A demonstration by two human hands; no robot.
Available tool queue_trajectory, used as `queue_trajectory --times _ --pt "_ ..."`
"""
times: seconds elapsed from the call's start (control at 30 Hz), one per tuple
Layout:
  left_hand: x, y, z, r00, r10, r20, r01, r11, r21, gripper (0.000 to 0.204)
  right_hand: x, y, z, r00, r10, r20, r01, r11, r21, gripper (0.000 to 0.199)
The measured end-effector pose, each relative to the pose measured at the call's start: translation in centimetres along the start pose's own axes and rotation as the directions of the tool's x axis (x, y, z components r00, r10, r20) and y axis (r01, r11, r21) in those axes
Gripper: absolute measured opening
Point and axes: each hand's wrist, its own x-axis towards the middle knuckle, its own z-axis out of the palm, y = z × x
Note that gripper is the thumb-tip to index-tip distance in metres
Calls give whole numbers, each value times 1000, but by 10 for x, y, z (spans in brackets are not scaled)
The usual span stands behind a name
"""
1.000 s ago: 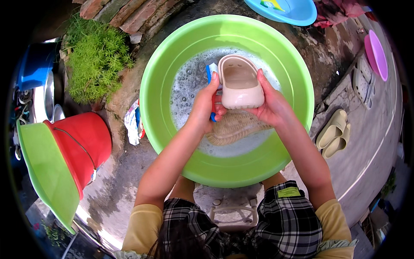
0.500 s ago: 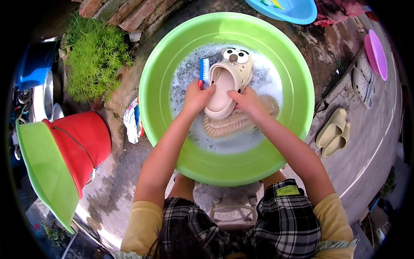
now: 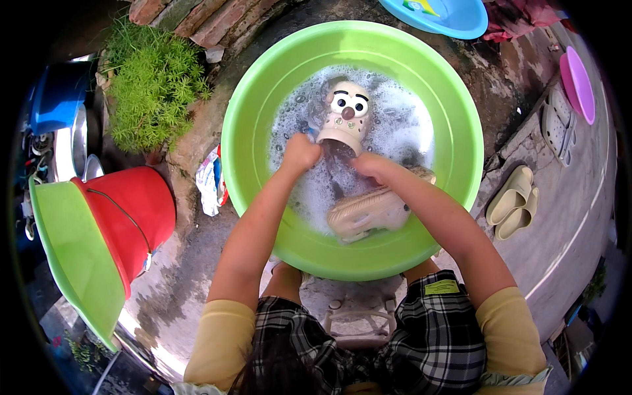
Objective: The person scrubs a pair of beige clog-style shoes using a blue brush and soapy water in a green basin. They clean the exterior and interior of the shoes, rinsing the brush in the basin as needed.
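A beige clog [image 3: 350, 124] with cartoon eyes and a brown nose on its toe is tilted in soapy water, its heel end under the surface. My left hand [image 3: 302, 153] is closed at the clog's left side, partly in the suds. A bit of the blue brush [image 3: 311, 133] shows just above that hand; the rest of it is hidden. My right hand [image 3: 370, 166] grips the right side of the clog, its fingertips under water. Below my right hand, a second beige clog [image 3: 370, 214] lies on its side. Both float inside a large green basin [image 3: 454, 145].
At the left lies a red bucket [image 3: 141, 214] against a green tub [image 3: 72, 243]. Beside the basin is a crumpled packet [image 3: 209, 183]. Olive slippers [image 3: 513, 204], grey clogs [image 3: 556, 125] and a pink basin [image 3: 578, 85] stand right. A blue basin [image 3: 441, 16] is at the far side.
The clog I hold has tipped, its opening and heel dipping into the water while its toe face turns toward view. The second clog has shifted nearer and rolled. The brush is now mostly covered.
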Motion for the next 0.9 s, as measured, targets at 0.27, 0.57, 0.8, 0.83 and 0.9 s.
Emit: queue_trajectory --times 0.27,0.57,0.8,0.83,0.9 --pt "7 -20 19 992 -73 107 98 964 -249 18 9 7 -1 998 24 63 -32 990 136 35" --pt "-37 52 -32 937 -11 350 245 734 -633 13 -66 6 -32 965 -214 -149 251 607 754 40" --pt "-47 59 -23 977 63 202 73 795 -602 17 -74 21 -31 873 -380 -307 473 499 726 51" --pt "-45 60 -22 982 88 168 34 788 -614 18 -73 19 -32 850 -410 -331 510 485 710 53" --pt "-43 62 -23 986 137 95 -45 771 -635 21 -74 14 -35 811 -447 -377 574 487 658 53"
